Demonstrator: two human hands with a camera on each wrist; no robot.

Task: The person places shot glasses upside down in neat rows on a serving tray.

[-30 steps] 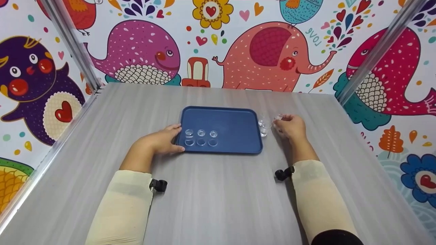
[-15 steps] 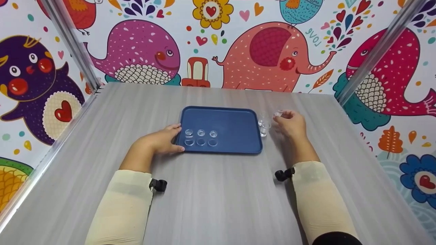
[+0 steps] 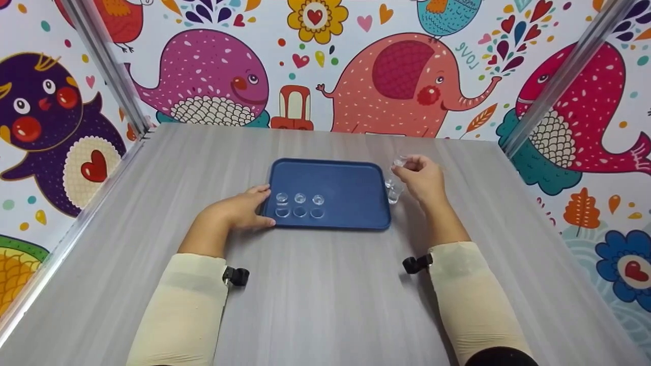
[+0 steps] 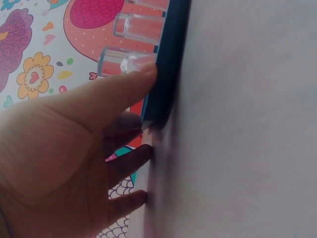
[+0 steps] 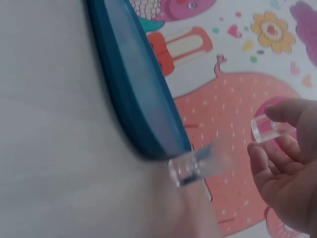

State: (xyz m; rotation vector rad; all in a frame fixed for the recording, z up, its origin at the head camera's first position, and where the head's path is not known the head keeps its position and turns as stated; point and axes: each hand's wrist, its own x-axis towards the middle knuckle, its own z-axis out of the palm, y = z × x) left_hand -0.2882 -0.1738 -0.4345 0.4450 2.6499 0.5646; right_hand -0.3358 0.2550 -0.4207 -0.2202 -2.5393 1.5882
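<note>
In the head view, my left hand (image 3: 241, 211) lies along the left edge of the blue tray (image 3: 346, 183). Its thumb touches the front left corner, and the left wrist view shows the other fingers (image 4: 130, 166) spread beside that corner. My right hand (image 3: 422, 180) pinches a small clear shot glass (image 5: 265, 130) between thumb and fingers, raised above the table beyond the tray's right edge. On the tray's front left part, three similar shot glasses (image 3: 300, 199) stand in a row, thick bases uppermost.
A couple more clear glasses (image 3: 394, 195) stand on the grey table (image 3: 325, 295) against the tray's right side, below my right hand. Patterned panels (image 3: 315, 66) close off the back and sides of the table.
My right hand has lifted the shot glass and carried it left and away from me, toward the tray's right edge. The left hand and tray have stayed put.
</note>
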